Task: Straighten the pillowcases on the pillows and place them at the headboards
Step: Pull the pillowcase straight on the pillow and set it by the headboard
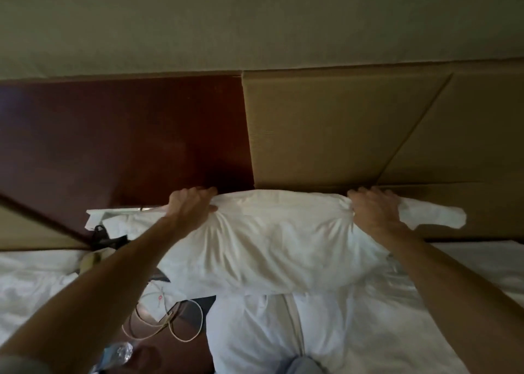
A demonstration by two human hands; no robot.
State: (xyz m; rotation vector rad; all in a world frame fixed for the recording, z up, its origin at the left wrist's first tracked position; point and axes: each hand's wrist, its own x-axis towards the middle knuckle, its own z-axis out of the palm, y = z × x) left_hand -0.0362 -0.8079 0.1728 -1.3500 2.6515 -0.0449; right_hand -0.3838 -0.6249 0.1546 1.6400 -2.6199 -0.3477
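Both of our hands were clamped on the white pillow [269, 240]. Our left hand [192, 206] had its fingers curled over the top edge near one end with the thumb pinching from the front, and our right hand [371, 210] gripped the top edge near the other end, where the cloth bunched. Held between them, the pillow hung lengthwise in front of us, its top edge close to the tan headboard [340, 124], though we could not tell whether it touched. Its lower edge sagged over the rumpled white bedding [269, 334] beneath. We judged it light and very soft, the filling yielding and creasing under our fingers, so a grip on the two upper corners seemed the sensible hold, letting the weight pull the cover smooth. The pillowcase [436, 217] served as the one real container: the filling sat inside it, but beyond our right hand a flat, limp tail of it stuck out with nothing in it, so the cover looked not yet straightened. Left of the headboard stood a dark wooden panel [127, 135], and below it a nightstand [158, 356] carried pale cords [181, 339] and a clear plastic bottle [119, 351], whose contents we could not make out.
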